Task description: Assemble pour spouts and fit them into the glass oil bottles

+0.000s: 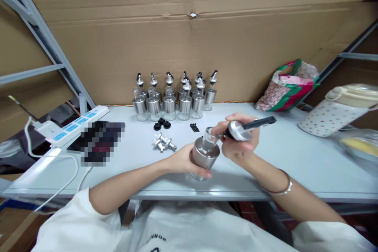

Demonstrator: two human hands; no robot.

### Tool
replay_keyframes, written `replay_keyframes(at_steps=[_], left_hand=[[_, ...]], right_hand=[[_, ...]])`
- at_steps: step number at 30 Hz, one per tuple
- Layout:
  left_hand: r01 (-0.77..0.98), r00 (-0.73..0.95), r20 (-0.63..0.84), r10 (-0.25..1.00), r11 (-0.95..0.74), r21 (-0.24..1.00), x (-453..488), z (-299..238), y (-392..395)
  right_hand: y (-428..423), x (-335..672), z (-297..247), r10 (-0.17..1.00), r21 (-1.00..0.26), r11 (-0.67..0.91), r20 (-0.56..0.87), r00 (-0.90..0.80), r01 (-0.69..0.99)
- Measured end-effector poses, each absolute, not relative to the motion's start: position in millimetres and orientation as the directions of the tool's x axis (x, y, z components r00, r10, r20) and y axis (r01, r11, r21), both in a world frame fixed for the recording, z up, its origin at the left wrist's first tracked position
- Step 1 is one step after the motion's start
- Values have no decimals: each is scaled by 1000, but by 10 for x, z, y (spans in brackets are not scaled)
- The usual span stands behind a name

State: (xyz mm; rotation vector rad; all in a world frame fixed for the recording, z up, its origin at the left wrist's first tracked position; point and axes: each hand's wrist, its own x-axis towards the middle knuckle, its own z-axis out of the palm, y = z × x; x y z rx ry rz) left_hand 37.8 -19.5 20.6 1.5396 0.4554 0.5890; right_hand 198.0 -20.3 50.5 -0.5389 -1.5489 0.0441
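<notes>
My left hand (189, 159) is wrapped round an oil bottle (206, 153), glass with a brushed-metal sleeve, tilted a little to the right near the table's front edge. Its glass neck has no spout on it. Just right of the neck, my right hand (242, 141) grips a pour spout (238, 130) with a silver body and a long black flip lid. A finger of that hand reaches to the neck's rim. Beyond the hands lie several silver spout parts (163, 143), black round stoppers (162, 124) and small black lid pieces (194, 127).
Bottles (169, 104) stand in rows at the back, most with spouts fitted. A power strip (76, 126), a cable and a blurred-out dark device are at left. A patterned bag (285, 88) and a dotted thermos jug (333, 110) stand at right. Cardboard (165, 47) closes the back.
</notes>
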Motion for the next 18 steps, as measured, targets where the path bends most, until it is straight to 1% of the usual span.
replay_keyframes(at_steps=[1,3,6,9,11,14,16,18], left_hand=[[-74,784,88,615,-48,996,380,199,-200],[-78,790,86,607,-40,996,382,179,-203],[-101,798,69,599,20,995,377,149,-185],[-142,787,30,616,134,981,372,130,-156],[-144,785,-1,619,184,972,370,128,-144],[-134,788,-17,615,199,971,368,143,-143],[-131,791,-17,611,196,972,368,158,-149],[-138,790,-11,613,195,971,371,171,-152]], right_hand=[[-203,1983,579,294,-304,908,953,77,287],[-171,2016,729,217,-259,920,961,170,293],[-28,2158,892,173,-271,905,939,298,328],[174,2377,970,229,-339,852,927,296,400],[304,2536,995,273,-367,775,929,251,515],[497,2771,992,302,-304,620,943,138,724],[645,2912,956,338,-249,508,938,75,825],[810,3020,896,432,-257,438,900,49,861]])
